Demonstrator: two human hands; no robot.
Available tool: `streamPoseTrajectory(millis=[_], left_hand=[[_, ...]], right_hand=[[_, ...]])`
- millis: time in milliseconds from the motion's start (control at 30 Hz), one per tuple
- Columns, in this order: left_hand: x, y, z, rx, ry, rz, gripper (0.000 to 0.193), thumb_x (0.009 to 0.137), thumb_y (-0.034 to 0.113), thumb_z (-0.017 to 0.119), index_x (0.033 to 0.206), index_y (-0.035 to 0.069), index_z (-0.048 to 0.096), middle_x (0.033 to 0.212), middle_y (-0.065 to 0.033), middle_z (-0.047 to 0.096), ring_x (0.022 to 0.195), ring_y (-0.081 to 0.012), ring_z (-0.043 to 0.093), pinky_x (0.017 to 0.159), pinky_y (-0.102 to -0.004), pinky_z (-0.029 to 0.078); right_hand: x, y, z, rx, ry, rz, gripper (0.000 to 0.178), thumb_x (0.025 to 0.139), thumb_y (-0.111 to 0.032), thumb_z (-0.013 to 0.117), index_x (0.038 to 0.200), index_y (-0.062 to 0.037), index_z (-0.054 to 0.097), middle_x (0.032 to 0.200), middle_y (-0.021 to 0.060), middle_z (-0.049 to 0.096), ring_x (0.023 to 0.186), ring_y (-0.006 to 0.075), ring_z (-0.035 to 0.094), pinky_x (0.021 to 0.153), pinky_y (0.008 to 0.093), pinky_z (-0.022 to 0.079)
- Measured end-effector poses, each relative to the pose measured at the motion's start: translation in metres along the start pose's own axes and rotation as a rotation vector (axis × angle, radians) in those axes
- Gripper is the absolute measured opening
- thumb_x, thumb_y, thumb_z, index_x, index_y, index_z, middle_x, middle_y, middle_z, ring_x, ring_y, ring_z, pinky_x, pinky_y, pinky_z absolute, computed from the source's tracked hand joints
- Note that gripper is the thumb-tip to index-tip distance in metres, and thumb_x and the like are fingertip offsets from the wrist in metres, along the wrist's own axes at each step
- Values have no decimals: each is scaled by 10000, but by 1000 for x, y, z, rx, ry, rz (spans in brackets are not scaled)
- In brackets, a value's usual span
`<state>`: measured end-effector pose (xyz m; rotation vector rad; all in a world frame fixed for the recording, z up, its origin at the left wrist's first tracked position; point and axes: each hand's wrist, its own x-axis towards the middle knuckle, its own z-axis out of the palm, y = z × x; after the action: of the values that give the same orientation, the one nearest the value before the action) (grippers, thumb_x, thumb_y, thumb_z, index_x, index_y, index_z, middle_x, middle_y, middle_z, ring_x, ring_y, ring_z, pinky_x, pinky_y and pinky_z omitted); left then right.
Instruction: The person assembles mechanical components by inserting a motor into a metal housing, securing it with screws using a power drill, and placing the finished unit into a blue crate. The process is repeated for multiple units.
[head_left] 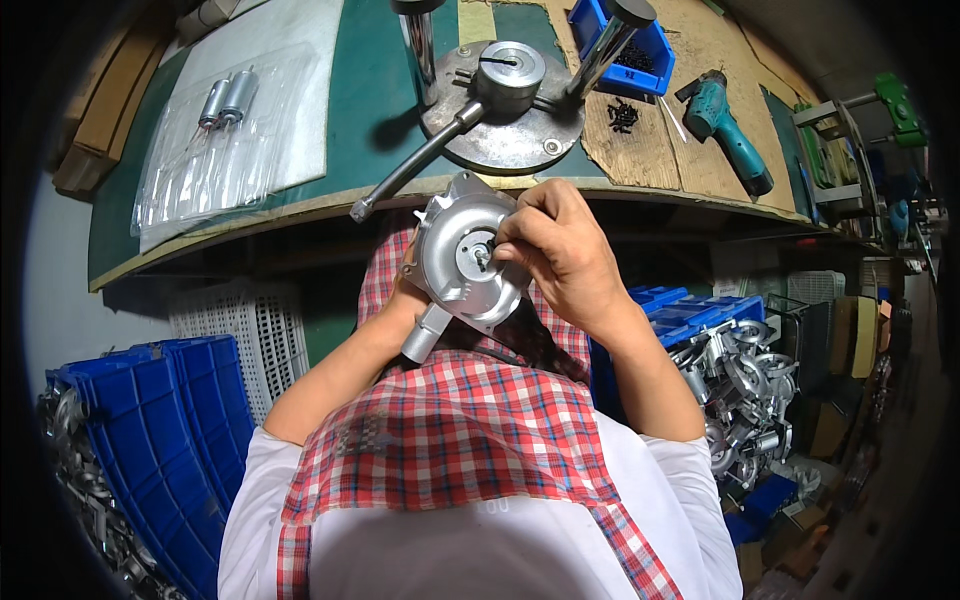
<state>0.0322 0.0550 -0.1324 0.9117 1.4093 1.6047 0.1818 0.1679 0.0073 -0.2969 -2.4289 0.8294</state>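
Just off the near side of the worktop (365, 65), the left hand (408, 296) grips the silver metal housing (443, 245), best kept steady so the right hand (562, 245), pinched around what I can't tell, meets its hub (470, 262) squarely.

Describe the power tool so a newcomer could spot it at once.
On the workbench, find the blue bin right of centre. The power tool lies to its lower right. Its large teal and black body sets it apart from the loose black bits nearby.
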Motion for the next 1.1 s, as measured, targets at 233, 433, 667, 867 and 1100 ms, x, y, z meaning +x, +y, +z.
streamPoseTrajectory(millis=[233, 433, 667, 867, 1100], left_hand=[[17, -5, -2, 49, -32, -19, 405, 894, 288, 636, 1222, 63, 560, 1183, -113, 603, 1080, -233, 598, 952, -378, 506], [16, -15, -12, 58, -10, -102, 414, 879, 284, 652, 1217, 63, 561, 1179, -114, 601, 1078, -237, 596, 948, -381, 504], [8, -16, -14, 118, -43, -149, 425, 861, 280, 670, 1211, 63, 563, 1174, -114, 599, 1076, -243, 593, 944, -384, 502], [-3, -13, -21, 149, -29, -156, 436, 846, 276, 686, 1206, 63, 564, 1169, -115, 598, 1075, -247, 591, 941, -387, 501], [-10, -7, -36, 136, 24, -125, 449, 828, 271, 704, 1200, 63, 566, 1164, -116, 596, 1073, -252, 588, 936, -390, 499]], right_hand=[[-9, 14, -12, -104, -56, -10, 210, 711, -69, 763, 832, -37, 594, 898, 143, 523, 853, 312, 556, 682, 378, 463], [-11, 20, -5, 51, 23, 10, 314, 740, -126, 776, 879, -31, 512, 951, 147, 483, 921, 351, 499, 801, 432, 431], [-21, 23, 0, 154, 99, 64, 335, 737, -116, 803, 873, -41, 506, 945, 123, 490, 926, 329, 501, 800, 417, 423], [-20, 24, 8, 151, 108, 108, 302, 750, -126, 797, 863, -38, 531, 953, 121, 501, 933, 322, 504, 822, 422, 420], [-10, 18, -14, 299, 242, 174, 187, 806, -127, 736, 935, -32, 639, 855, 123, 630, 818, 295, 638, 741, 384, 514]])
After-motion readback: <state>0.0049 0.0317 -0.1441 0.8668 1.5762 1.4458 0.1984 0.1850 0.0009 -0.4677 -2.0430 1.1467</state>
